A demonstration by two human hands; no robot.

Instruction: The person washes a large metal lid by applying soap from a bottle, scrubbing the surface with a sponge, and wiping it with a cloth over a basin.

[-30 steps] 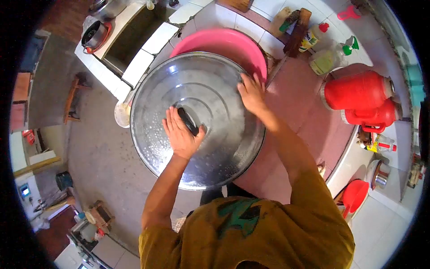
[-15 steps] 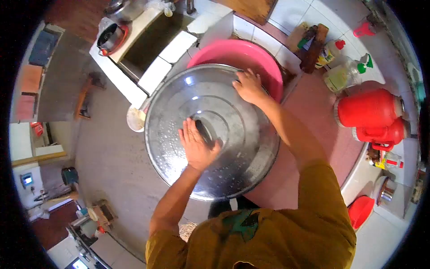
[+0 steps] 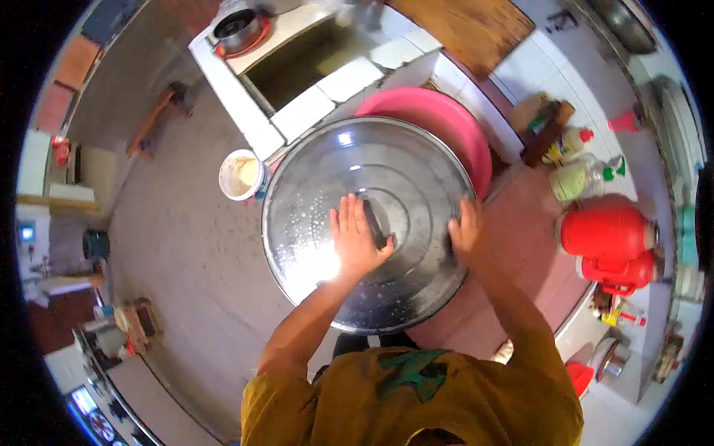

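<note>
A large round metal lid [image 3: 416, 290], wet with droplets on its left part, lies in front of me and partly covers a pink basin [image 3: 446, 115]. Beside the lid's black handle [image 3: 374, 223] rests my left hand [image 3: 357, 238], its fingers stretched out and the thumb reaching past the handle's near end. My right hand [image 3: 466, 229] touches the lid's right edge with its fingers apart.
Behind left is a tiled sink [image 3: 305, 67] with a pot [image 3: 236, 30] on its ledge. A white bucket [image 3: 243, 175] stands left of the lid. Bottles [image 3: 571, 181] and red thermoses [image 3: 606, 232] stand at right, a wooden board [image 3: 468, 30] at the back.
The view has shifted, moving the lid rightward in the picture. My right hand has slid along the rim from the upper right to the right side. My left hand stays by the handle.
</note>
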